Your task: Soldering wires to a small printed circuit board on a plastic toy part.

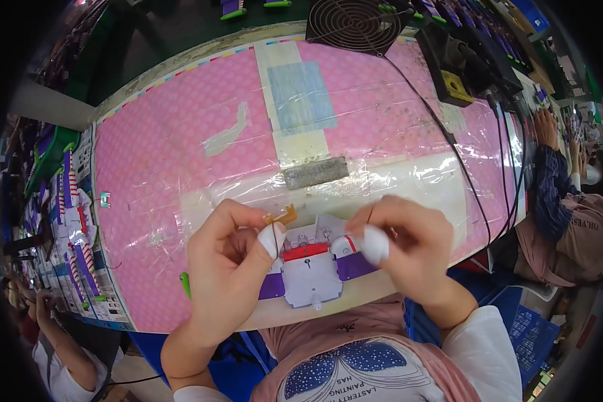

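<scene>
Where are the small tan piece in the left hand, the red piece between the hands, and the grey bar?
Tan piece (285, 216): head view, on its exposed middle.
Red piece (306, 252): head view, midway along it.
Grey bar (316, 173): head view, middle of its upper surface.

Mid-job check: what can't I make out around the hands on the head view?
All in the head view:
- Small tan notched piece: its gripped end is hidden by the left hand.
- Right hand: fingertips blurred; whether they hold anything is unclear.
- White-and-purple plastic assembly with a red bar: both side ends are covered by the hands.
- Black round fan grille: its top is cut off by the upper edge.
</scene>
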A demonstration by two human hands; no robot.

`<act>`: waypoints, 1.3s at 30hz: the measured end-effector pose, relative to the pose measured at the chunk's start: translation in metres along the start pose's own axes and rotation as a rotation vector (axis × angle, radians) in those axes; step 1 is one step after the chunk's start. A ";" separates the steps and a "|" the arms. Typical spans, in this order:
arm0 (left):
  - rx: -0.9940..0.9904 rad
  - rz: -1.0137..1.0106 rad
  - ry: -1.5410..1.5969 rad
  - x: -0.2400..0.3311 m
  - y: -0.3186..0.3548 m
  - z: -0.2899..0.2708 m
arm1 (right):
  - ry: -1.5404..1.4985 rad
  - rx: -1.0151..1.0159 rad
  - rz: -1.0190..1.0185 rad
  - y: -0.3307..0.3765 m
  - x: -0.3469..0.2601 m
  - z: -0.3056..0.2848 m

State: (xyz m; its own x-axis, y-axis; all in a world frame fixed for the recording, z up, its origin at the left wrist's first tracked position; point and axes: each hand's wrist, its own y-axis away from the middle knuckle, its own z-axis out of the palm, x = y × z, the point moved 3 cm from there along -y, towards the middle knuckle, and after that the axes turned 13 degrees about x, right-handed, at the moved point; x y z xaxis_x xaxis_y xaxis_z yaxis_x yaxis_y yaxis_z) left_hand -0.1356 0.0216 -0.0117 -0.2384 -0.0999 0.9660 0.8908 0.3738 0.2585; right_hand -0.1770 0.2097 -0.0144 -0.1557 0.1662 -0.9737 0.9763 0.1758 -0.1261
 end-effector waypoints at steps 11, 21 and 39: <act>0.020 0.034 0.053 -0.011 0.003 -0.007 | 0.056 -0.149 0.125 -0.009 -0.005 0.039; -0.009 0.136 -0.019 -0.013 0.005 -0.009 | 0.120 -0.107 -0.029 -0.010 -0.007 0.038; 0.073 0.463 -0.164 -0.008 0.006 -0.008 | 0.204 -0.115 -0.123 -0.010 -0.014 0.040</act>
State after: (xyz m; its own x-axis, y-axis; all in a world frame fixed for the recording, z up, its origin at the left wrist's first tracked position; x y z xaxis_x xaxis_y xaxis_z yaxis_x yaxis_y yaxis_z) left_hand -0.1248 0.0174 -0.0179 0.1131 0.2365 0.9650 0.8896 0.4084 -0.2044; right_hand -0.1784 0.1664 -0.0071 -0.3104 0.3273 -0.8925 0.9265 0.3143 -0.2070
